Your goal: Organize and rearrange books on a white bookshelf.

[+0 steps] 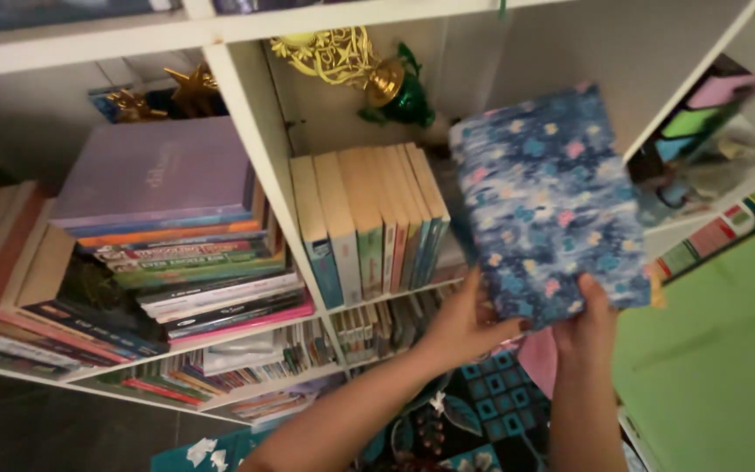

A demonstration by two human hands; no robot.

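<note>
I see white bookshelf [255,131], row of upright books [369,218] in its middle bay, blue floral book [548,201] raised before that bay, above both grips, left hand [465,325] and right hand [589,325] clasping its bottom edge

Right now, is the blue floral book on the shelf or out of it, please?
Out: the blue floral book is held by both hands, left hand and right hand, before the white shelf.

Both forearms are bare, with no sleeves reaching the wrists. The left hand [460,325] and right hand [589,325] wear no gloves. No rings or watch show on either.
</note>
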